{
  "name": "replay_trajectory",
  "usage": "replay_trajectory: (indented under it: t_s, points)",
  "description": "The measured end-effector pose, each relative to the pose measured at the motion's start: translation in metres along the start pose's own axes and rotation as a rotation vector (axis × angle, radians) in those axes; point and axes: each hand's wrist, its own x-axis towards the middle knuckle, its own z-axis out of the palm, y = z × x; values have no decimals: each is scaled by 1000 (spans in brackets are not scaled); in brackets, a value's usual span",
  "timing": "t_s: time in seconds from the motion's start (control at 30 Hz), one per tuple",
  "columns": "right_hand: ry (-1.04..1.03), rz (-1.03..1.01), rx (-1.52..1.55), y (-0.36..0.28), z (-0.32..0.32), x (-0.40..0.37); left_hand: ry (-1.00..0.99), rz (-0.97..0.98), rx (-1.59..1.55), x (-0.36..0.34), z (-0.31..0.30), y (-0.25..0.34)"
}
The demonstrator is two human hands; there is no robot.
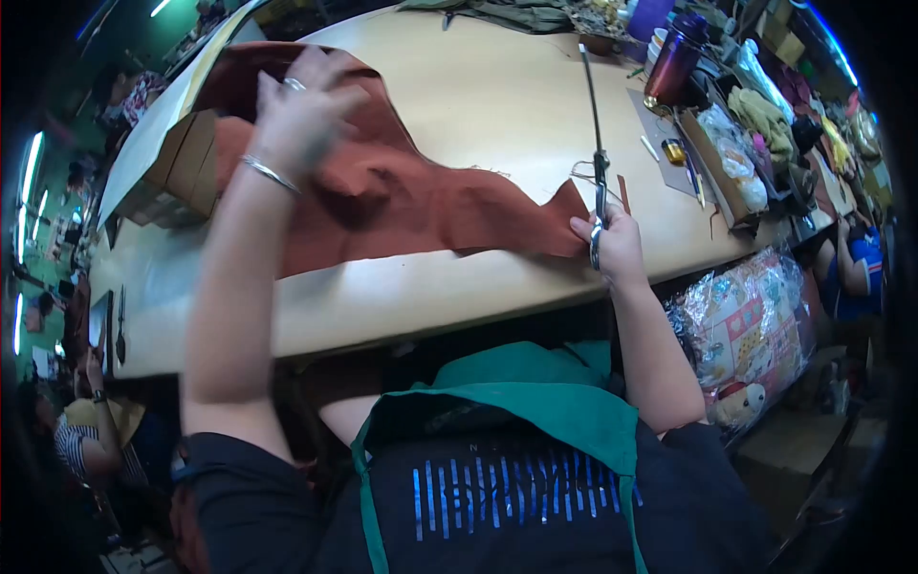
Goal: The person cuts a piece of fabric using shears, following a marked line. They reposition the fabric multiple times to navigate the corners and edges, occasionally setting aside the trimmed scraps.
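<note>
Two points for a clean cut, probably: press open left hand (304, 110) flat on cloth (411, 206) spread across table (497, 96), and guide scissors (596, 143), gripped by closed right hand (612, 244) at cloth's right tip, slowly.

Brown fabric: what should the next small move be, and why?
Probably slide the scissors onto the right edge of the brown fabric to start a cut: the right hand holds them just beside that edge, while the left hand rests on its far end.
</note>
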Motion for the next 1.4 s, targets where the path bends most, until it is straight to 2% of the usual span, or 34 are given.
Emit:
replay_trajectory:
  t_s: [0.07, 0.13, 0.2, 0.37, 0.53, 0.63, 0.7, 0.77, 0.8, 0.93, 1.0, 1.07, 1.1, 1.17, 1.27, 1.3, 1.4]
  points:
    - [67, -81, -107, 16, -6, 16, -22, 26, -479, -11, 65, 47]
    - [79, -30, -107, 4, -9, 20, -156, -246, -602, -31, 103, 84]
    - [71, -14, -164, 12, -14, 35, -332, -439, -599, -52, 126, 94]
    - [93, 4, -277, 6, -11, 38, -421, -540, -556, -86, 127, 88]
    - [116, -80, -397, 12, -49, 38, -466, -681, -508, -138, 114, 86]
    - [-7, 91, -304, -23, -74, -3, -299, -651, -403, -146, 89, 105]
    - [-100, 190, -269, -31, -84, -29, -87, -309, -566, -121, 60, 131]
    - [-244, 200, -198, -29, -91, -59, -159, 8, -658, -91, 37, 169]
    - [-325, 179, -141, -24, -95, -73, -217, 101, -717, -78, 39, 187]
    - [-615, 397, 89, -12, -97, -115, -334, 63, -782, -33, 55, 211]
    - [-619, 551, 82, -4, -99, -128, -295, 57, -792, -38, 55, 211]
    - [-530, 687, 67, 4, -107, -134, -270, 60, -813, -45, 59, 207]
    - [-508, 657, -55, 5, -112, -133, -152, 20, -837, -50, 61, 207]
    - [-465, 599, -300, 5, -122, -134, -81, 18, -841, -52, 65, 206]
    - [-449, 531, -420, 1, -129, -138, -11, 36, -767, -45, 69, 206]
    - [-480, 559, -441, -12, -127, -139, 8, 51, -727, -42, 70, 206]
    - [-595, 669, -251, -11, -132, -142, 62, -8, -837, -39, 66, 217]
